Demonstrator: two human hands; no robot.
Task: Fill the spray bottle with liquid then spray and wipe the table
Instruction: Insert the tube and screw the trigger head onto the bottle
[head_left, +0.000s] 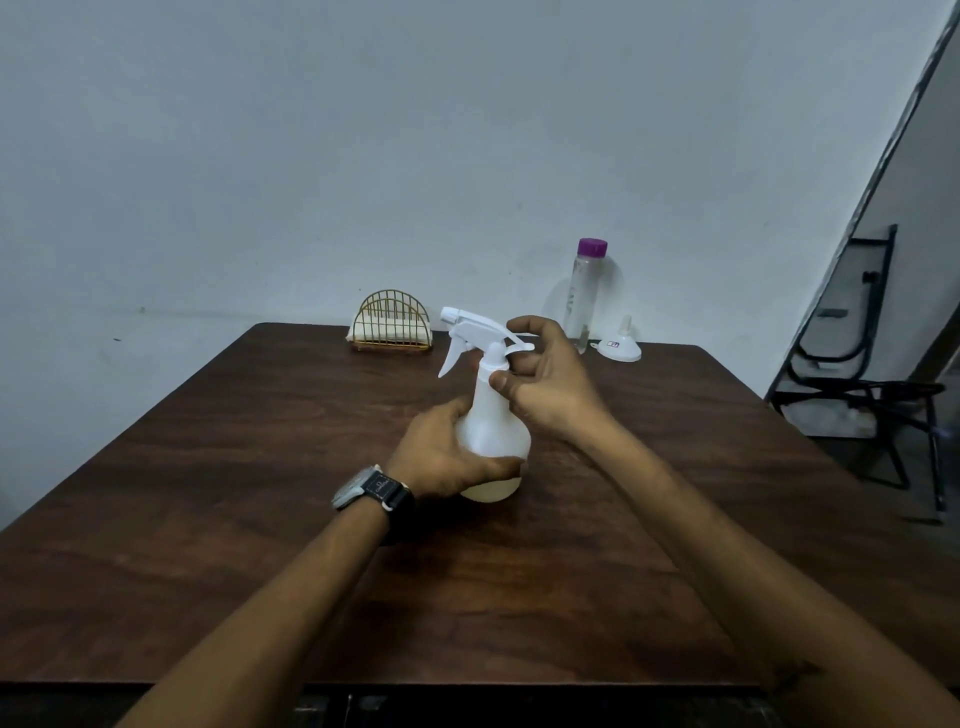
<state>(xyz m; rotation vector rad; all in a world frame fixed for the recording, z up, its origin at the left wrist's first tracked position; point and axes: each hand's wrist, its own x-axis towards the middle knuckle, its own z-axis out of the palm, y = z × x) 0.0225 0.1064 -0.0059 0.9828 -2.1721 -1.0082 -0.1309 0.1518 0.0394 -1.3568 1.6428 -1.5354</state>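
Spray bottle (493, 421) is sitting upright on the table (208, 467), pale liquid low inside. Left hand (441, 457) is gripping its body to brace it; right hand (550, 384) is pinching the neck collar, likely tightening the trigger head. Funnel (621, 347) is lying parked at the rear.

dim, flat indoor light, soft shadows on the table (208, 519), wide-angle bending at the edges, slightly soft focus.

A plain pale wall (311, 130) backs a black metal chair (857, 374) at right.
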